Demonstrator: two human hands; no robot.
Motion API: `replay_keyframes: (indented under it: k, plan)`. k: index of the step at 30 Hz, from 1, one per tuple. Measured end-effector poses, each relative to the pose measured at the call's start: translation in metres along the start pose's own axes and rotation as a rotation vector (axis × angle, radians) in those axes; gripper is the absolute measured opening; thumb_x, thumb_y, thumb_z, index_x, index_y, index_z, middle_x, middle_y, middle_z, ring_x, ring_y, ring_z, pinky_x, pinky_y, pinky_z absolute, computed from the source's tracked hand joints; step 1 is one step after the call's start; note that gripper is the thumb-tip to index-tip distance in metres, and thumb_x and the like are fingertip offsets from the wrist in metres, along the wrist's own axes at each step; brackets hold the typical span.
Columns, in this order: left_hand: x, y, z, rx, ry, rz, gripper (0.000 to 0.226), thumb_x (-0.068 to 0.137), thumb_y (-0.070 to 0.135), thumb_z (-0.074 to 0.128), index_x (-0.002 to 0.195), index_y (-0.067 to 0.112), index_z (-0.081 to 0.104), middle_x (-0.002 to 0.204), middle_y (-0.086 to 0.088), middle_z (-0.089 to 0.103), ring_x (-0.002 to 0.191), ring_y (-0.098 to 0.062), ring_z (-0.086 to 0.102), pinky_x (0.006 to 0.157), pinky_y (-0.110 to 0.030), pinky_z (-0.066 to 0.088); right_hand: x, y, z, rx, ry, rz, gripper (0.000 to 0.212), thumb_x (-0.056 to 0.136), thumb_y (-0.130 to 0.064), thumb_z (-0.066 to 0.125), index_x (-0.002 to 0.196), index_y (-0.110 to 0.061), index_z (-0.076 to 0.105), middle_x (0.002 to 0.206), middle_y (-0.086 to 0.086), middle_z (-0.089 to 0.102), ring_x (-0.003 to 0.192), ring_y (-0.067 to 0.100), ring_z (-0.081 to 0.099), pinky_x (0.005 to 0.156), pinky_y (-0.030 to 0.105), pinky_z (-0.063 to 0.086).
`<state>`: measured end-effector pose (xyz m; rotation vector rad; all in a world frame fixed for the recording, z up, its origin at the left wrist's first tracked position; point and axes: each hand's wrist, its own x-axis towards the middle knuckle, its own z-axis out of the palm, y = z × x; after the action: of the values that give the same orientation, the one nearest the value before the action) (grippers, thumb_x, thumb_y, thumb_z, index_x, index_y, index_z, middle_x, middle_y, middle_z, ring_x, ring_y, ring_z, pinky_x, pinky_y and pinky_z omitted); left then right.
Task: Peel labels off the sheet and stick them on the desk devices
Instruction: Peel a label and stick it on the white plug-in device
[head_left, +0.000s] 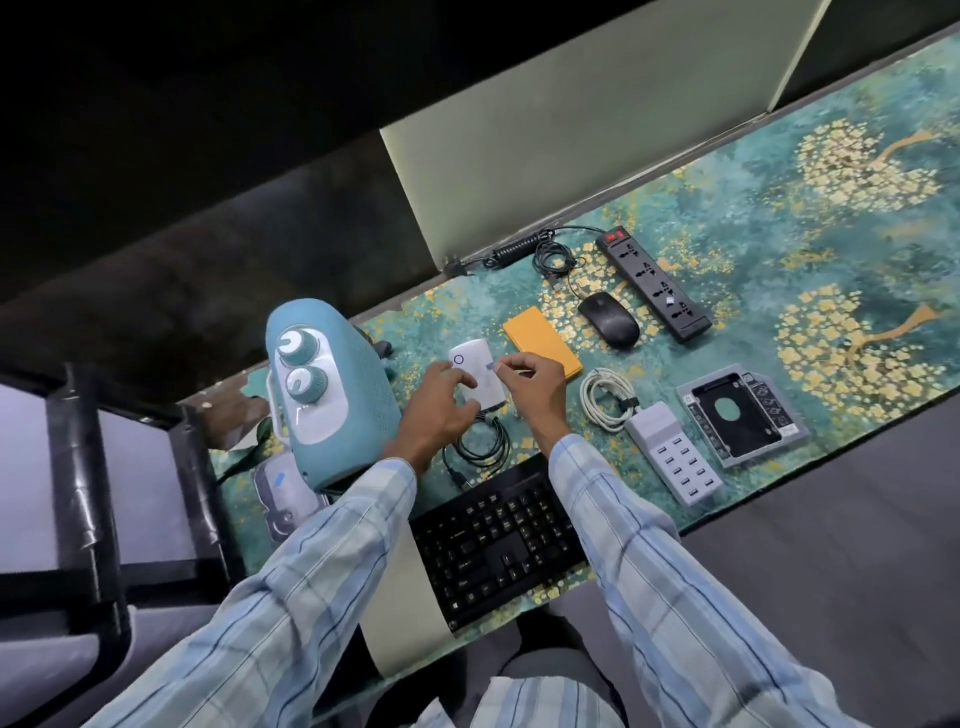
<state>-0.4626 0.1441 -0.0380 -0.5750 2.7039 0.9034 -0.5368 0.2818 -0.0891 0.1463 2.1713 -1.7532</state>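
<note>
A small white device (483, 391) with a blue ring mark lies on the patterned desk mat (779, 260). My left hand (439, 410) rests on the device's near-left side, fingers curled on it. My right hand (535, 389) pinches a tiny blue label (488, 366) at its fingertips, right over the device's top face. A silver hard drive (283, 499) at the near left carries a blue label (279, 478). A pale sheet (400, 597) lies partly under the keyboard; I cannot tell whether it is the label sheet.
A teal speaker (322, 384) stands to the left. An orange power bank (540, 338), black mouse (609, 319), power strip (654, 283), white cable (605, 397), USB charger (675, 457) and drive caddy (743, 415) lie to the right. A black keyboard (498, 535) and a black cable (478, 441) are near me.
</note>
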Motion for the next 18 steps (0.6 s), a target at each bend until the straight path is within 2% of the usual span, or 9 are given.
replay_keyframes:
  k: [2, 5, 12, 18]
  plan:
    - [0.012, 0.003, -0.006, 0.173, -0.084, 0.043, 0.037, 0.082, 0.028, 0.065, 0.119, 0.02, 0.064, 0.164, -0.01, 0.026, 0.119, -0.029, 0.061, 0.095, -0.038, 0.051, 0.01, 0.0, 0.007, -0.018, -0.006, 0.019, 0.011, 0.086, -0.022, 0.081, 0.086, -0.011, 0.082, 0.086, -0.001, 0.079, 0.079, 0.015, 0.068, 0.072, 0.031, 0.053]
    - [0.025, 0.004, -0.011, 0.347, -0.142, 0.06, 0.039, 0.086, 0.028, 0.068, 0.123, 0.019, 0.063, 0.171, -0.004, 0.007, 0.114, -0.03, 0.065, 0.079, -0.031, 0.047, 0.019, 0.001, 0.017, -0.045, -0.006, 0.054, 0.012, 0.085, -0.024, 0.082, 0.086, -0.012, 0.083, 0.09, -0.001, 0.079, 0.087, 0.017, 0.071, 0.076, 0.032, 0.054]
    - [0.031, 0.0, -0.008, 0.438, -0.16, 0.095, 0.036, 0.085, 0.029, 0.07, 0.119, 0.018, 0.065, 0.171, -0.002, 0.004, 0.105, -0.033, 0.068, 0.075, -0.03, 0.045, 0.028, 0.005, 0.027, -0.027, -0.002, 0.084, 0.005, 0.083, -0.023, 0.083, 0.082, -0.019, 0.082, 0.09, -0.003, 0.079, 0.089, 0.017, 0.071, 0.077, 0.032, 0.057]
    - [0.031, 0.003, -0.01, 0.445, -0.182, 0.089, 0.035, 0.082, 0.027, 0.072, 0.116, 0.018, 0.066, 0.171, -0.001, 0.002, 0.104, -0.031, 0.069, 0.076, -0.031, 0.048, 0.028, 0.002, 0.031, -0.083, 0.019, 0.059, 0.01, 0.085, -0.024, 0.081, 0.09, -0.015, 0.084, 0.094, -0.001, 0.08, 0.091, 0.017, 0.072, 0.074, 0.028, 0.053]
